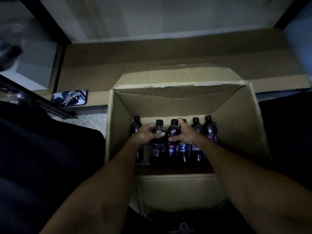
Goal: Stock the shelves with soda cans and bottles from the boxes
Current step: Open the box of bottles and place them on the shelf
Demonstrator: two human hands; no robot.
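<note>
Both bare forearms reach straight out and down into an open cardboard box [236, 115] on the floor, wrists close together over the middle of it. Along the near side of the box stands a single row of dark soda bottles [210, 130], upright, black caps on, blue labels catching what little light there is (the room is very dim). The left hand [146, 135] comes in from the left with its fingers curled round the shoulder of the second bottle [157, 149], counting from the left, the thumb lying across the front just under the neck. The right hand [187, 133] grips the third bottle [173, 129] right beside it, thumb wrapped across the front and fingers hooked over the far side by the cap, hiding most of the bottle behind. Both bottles sit level with the others in the row. Beyond the box runs a low shelf [278, 81] lined with a flat sheet of cardboard [101, 68], and a phone [69, 97] in a patterned case lies on its front edge, off to the left.
</note>
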